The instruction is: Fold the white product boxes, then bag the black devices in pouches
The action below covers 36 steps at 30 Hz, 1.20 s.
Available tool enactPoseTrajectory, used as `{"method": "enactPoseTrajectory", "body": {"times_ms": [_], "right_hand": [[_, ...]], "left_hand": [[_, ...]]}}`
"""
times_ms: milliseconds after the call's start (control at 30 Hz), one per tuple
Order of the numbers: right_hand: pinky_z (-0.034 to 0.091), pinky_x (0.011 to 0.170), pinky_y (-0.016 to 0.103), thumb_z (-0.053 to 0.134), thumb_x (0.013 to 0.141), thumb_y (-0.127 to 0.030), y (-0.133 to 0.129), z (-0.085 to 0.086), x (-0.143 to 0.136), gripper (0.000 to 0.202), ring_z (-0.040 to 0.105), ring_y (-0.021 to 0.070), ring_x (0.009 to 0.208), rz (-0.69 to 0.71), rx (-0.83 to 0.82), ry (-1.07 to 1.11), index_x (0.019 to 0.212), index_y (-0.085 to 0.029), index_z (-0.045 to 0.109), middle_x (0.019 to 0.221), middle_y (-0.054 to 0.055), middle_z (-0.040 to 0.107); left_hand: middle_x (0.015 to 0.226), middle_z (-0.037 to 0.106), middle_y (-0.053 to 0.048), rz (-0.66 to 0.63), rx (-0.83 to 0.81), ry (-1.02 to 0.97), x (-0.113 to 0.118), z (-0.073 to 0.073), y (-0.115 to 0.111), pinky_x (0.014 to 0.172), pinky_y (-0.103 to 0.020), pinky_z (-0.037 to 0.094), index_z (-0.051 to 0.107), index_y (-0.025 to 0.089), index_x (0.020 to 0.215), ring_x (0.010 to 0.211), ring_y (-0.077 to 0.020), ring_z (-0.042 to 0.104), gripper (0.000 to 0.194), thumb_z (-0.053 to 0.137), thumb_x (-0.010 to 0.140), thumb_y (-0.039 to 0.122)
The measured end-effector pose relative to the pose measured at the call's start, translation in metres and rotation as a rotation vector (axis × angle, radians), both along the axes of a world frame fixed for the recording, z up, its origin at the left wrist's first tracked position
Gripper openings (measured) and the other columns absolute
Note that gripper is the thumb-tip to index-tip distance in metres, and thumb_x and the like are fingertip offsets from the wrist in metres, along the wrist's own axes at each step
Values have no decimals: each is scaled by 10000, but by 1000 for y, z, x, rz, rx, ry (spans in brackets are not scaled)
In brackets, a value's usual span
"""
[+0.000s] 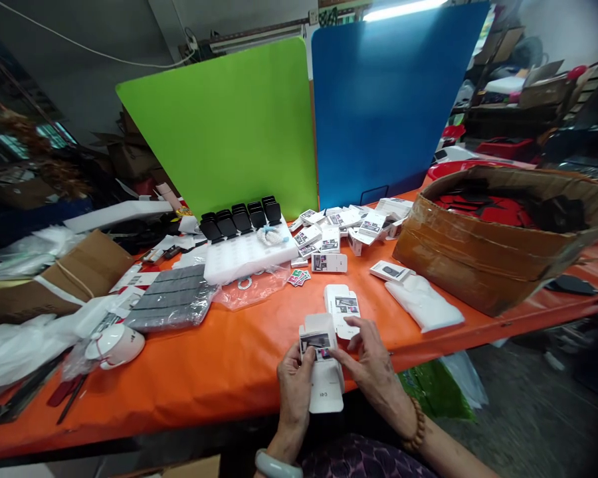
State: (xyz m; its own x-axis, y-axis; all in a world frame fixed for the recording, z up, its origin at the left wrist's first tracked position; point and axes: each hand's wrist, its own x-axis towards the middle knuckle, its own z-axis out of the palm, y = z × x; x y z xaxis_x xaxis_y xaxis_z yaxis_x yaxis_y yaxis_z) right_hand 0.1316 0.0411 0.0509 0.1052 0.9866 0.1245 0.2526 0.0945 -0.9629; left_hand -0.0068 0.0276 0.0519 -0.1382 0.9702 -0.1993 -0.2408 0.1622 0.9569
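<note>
Watching remotely, I take in the orange worktop, a big brown cardboard box at its right, a pile of small white boxes further back, then some flat cartons nearer. The left hand pinches a white carton by its left side over the worktop's near edge; the right hand is spread at its right (whether touching, I can't tell). I'd judge it light, stiffish card, easily creased: best held by the long edges.
</note>
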Motion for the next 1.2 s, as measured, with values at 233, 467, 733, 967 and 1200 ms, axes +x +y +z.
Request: {"method": "enactPoseTrajectory", "body": {"times_ms": [233, 467, 733, 967, 1200], "right_hand": [[430, 563, 255, 710, 681, -485, -15, -25, 8, 350, 536, 139, 590, 393, -422, 507, 754, -183, 549, 664, -16, 584], [487, 659, 309, 657, 766, -348, -35, -40, 26, 541, 578, 179, 674, 283, -255, 181, 1256, -249, 450, 865, 9, 645], [430, 590, 265, 677, 755, -372, -53, -59, 29, 484, 513, 146, 622, 308, -335, 365, 1171, -254, 459, 731, -31, 556], [372, 567, 225, 626, 819, -398, -68, -63, 30, 225, 454, 113, 609, 389, -374, 299, 901, -204, 545, 686, -38, 506], [372, 570, 227, 647, 773, -376, -43, -60, 14, 223, 449, 118, 607, 208, -295, 288, 840, -205, 519, 677, -45, 473]], "left_hand": [[729, 725, -41, 65, -56, -147, 11, -5, -7, 646, -291, 543, 658, 131, 896, 656, -190, 680, 346, 732, 698, 405], [1044, 701, -90, 31, -53, 20, 9, -13, -19, 685, -281, 546, 549, 178, 1170, 738, -180, 694, 540, 749, 687, 313], [732, 685, -20, -215, -125, 146, 5, -35, -36, 571, -233, 472, 582, 150, 1127, 622, -150, 608, 450, 699, 711, 277], [665, 596, 21, -325, -181, 214, -1, -58, -45, 545, -227, 410, 581, 163, 816, 579, -124, 518, 224, 707, 693, 301], [672, 517, 36, -246, -74, 223, -5, -47, -30, 612, -226, 410, 538, 168, 676, 635, -117, 494, 208, 692, 724, 301]]}}
